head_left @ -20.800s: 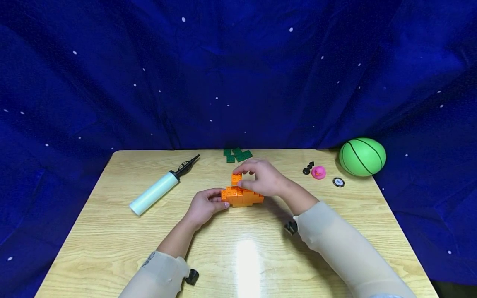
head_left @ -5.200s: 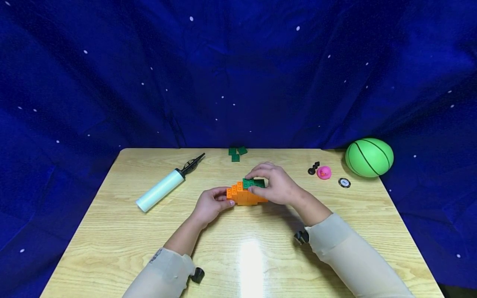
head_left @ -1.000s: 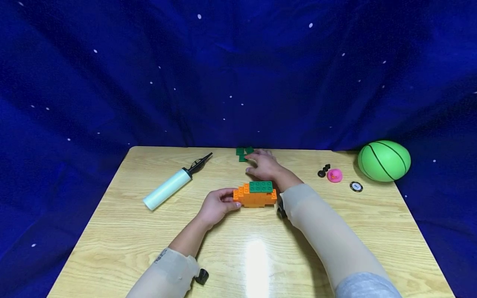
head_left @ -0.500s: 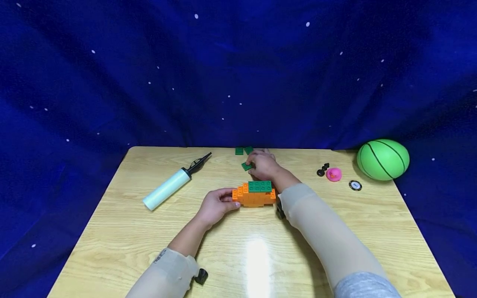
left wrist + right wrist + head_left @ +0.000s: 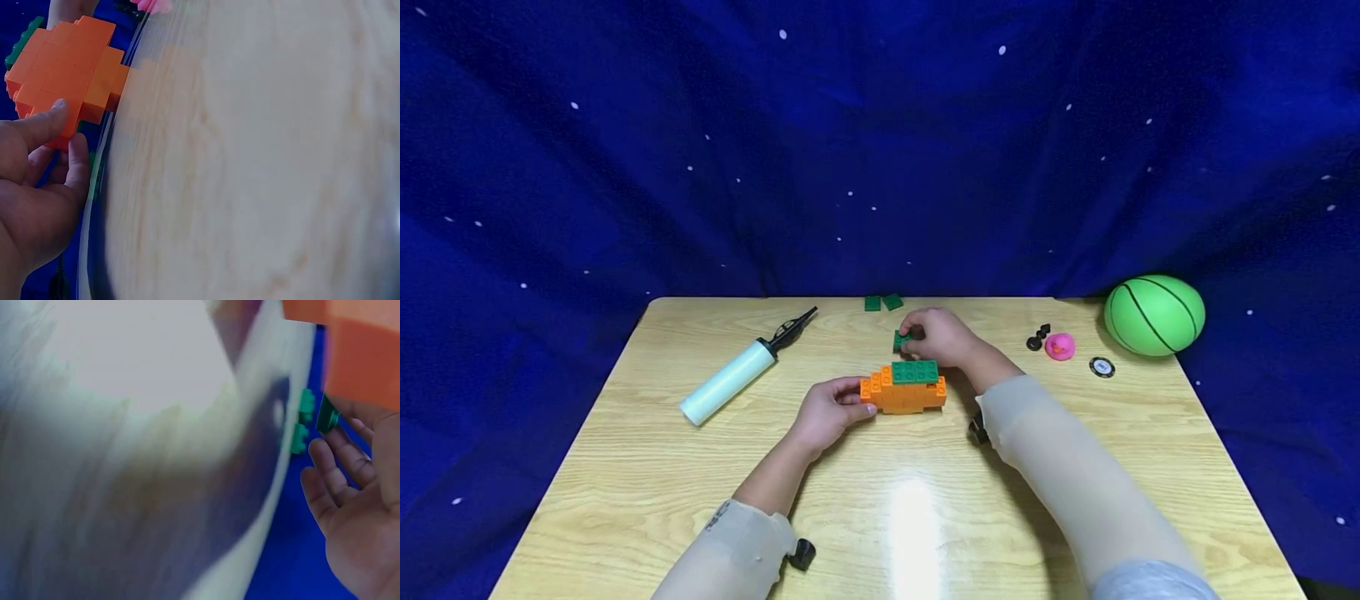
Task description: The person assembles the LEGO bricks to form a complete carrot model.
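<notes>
An orange build of toy building bricks (image 5: 902, 398) stands on the table, with a green layer (image 5: 914, 372) on its top. My left hand (image 5: 829, 417) grips its left end between thumb and fingers; the left wrist view shows the thumb on the orange bricks (image 5: 69, 75). Just behind the build, my right hand (image 5: 943, 337) pinches a flat green brick (image 5: 902, 341). In the right wrist view that green brick (image 5: 327, 415) sits at the fingertips, partly hidden by the orange build. Two more green bricks, one at the left (image 5: 872, 304) and one at the right (image 5: 892, 301), lie at the far table edge.
A hand pump (image 5: 730, 382) with a pale barrel lies at the left. On the right are a black piece (image 5: 1037, 338), a pink rubber duck (image 5: 1060, 347), a round chip (image 5: 1102, 367) and a green ball (image 5: 1154, 316). A blue curtain (image 5: 880, 150) hangs behind the table (image 5: 647, 500).
Over the earlier frames, green bricks came onto the orange build. In the last second my right hand picked up a green brick from the far edge and brought it nearer the build.
</notes>
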{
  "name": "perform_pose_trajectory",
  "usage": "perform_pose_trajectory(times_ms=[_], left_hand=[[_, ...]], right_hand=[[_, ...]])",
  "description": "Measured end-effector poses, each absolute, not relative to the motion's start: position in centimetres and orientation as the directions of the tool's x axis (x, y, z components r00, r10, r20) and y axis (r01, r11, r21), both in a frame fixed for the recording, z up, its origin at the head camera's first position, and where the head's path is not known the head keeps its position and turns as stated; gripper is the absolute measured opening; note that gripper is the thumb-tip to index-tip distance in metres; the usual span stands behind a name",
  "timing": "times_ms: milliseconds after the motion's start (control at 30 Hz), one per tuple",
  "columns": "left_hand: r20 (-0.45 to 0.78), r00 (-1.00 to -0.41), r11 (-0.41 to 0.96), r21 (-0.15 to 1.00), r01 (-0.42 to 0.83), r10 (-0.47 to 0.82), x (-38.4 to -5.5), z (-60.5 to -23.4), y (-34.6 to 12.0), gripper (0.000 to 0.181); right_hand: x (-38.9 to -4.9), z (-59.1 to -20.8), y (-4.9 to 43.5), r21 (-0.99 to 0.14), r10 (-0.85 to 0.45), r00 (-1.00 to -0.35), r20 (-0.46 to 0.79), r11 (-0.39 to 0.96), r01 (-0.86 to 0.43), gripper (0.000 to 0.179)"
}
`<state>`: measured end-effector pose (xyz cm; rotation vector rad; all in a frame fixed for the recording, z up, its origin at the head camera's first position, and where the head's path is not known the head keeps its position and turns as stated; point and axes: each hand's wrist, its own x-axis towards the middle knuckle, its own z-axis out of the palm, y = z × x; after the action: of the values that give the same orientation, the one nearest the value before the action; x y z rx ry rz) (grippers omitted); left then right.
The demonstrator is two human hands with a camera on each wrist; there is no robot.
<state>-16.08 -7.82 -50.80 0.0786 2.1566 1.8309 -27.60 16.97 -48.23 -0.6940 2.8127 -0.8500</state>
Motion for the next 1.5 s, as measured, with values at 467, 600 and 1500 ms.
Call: perform_pose_trajectory(times_ms=[467,600,1500], left_hand=[[-0.205,-0.955,0.200,0.966,-0.163,0.214,-16.1,-50.5,-8.0,0.050],[-0.205,-0.954,0.196,0.967,-0.163,0.217,-16.1,-50.5,-7.9,0.050],[-0.194,-0.955,0.187,0.970,-0.153,0.225,-16.0,-50.6,-7.7,0.047]], right_hand=[[-25.5,-43.7,17.5,-0.628,-0.502,-0.853,0.143,0.620,-0.470,0.017],[-24.7,-42.6,17.4,-0.629,-0.512,-0.846,0.150,0.611,-0.482,0.017],[-20.0,-40.9,15.1,-0.564,-0.675,-0.700,0.232,0.493,-0.662,0.024]])
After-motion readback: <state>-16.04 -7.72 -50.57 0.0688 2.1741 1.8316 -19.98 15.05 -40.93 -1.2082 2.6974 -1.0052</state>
